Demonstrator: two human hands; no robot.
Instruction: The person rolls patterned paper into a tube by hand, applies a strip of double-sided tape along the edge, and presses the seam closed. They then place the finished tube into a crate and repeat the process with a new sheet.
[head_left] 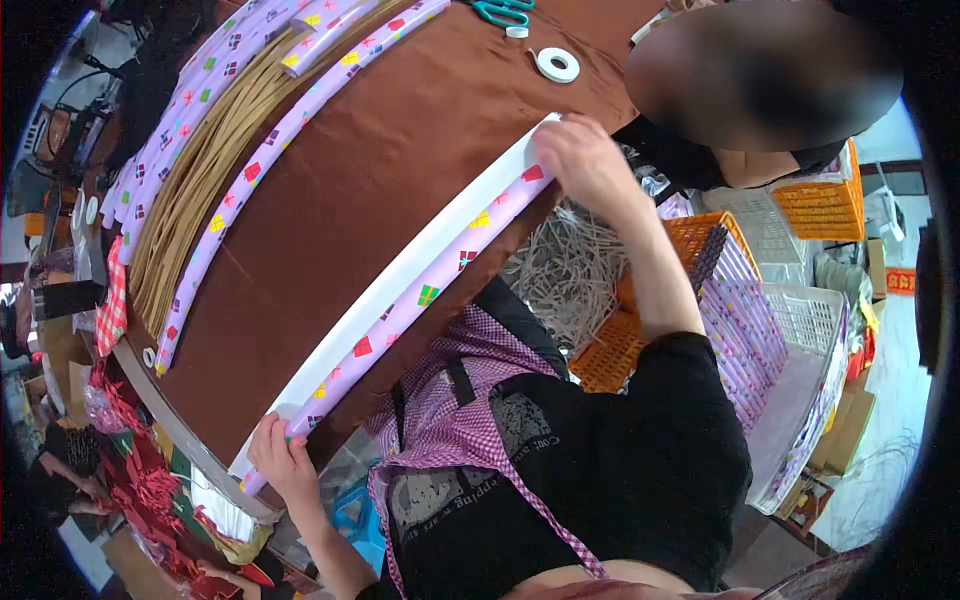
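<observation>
The left hand (282, 455) is pressing slightly spread fingers on the gift paper's (428, 295) near end, the right (588, 162) is touching the far end, grip unclear, and uneven pushing could wrinkle it

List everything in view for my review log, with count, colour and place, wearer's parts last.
patterned paper length: one, lilac with white band, along the table's near side
patterned rolls: several, lilac, table's left
paper strips: one bundle, tan, among those rolls
scissors: one pair, teal, far side
tape rolls: at least two, white, near scissors
tablecloth: one, brown, under these
shredded paper: heap, whitish, right of table
baskets: several, orange or white, right
red items: pile, lower left
co-worker: upper right
left hand: one, bare, paper's lower end
right hand: one, bare, upper end
</observation>
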